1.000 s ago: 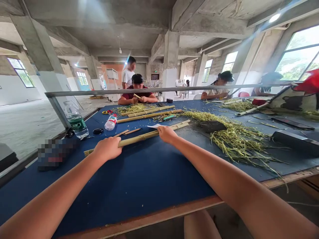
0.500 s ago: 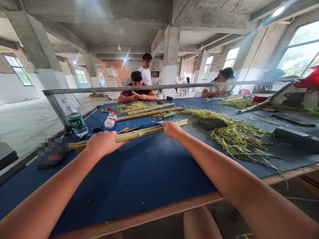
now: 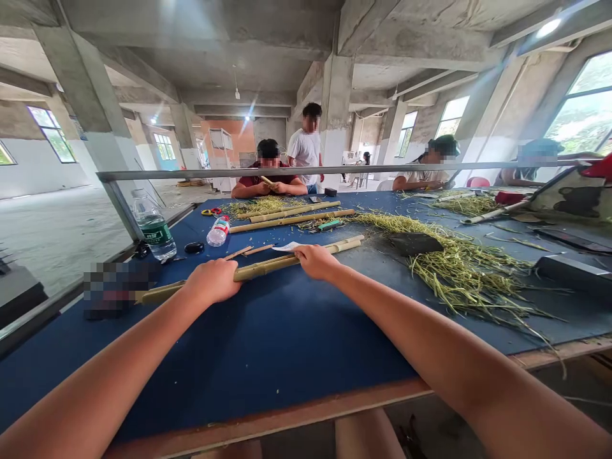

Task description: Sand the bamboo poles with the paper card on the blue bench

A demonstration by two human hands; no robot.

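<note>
Two bamboo poles (image 3: 268,269) lie close side by side, slanting across the blue table in front of me. My left hand (image 3: 217,279) is closed around the nearer pole, left of its middle; whether it grips both cannot be told. Farther right, my right hand (image 3: 315,260) makes a fist at the poles. From it a thin, pale, pointed knife blade (image 3: 285,246) sticks out to the left; its handle is hidden in my fingers. Just beyond the poles lie two thin brown sticks (image 3: 258,249).
More bamboo poles (image 3: 296,220), a green-handled tool (image 3: 329,224), a tipped bottle (image 3: 218,231) and an upright bottle (image 3: 157,233) stand or lie beyond. Shavings (image 3: 444,274) and a dark block (image 3: 415,243) are at right. A metal rail (image 3: 335,170) crosses ahead; several people work behind it.
My right hand has slid left and nearer along the poles, with more of the blade showing. My left hand stays on the pole. A standing person in the background has moved right.
</note>
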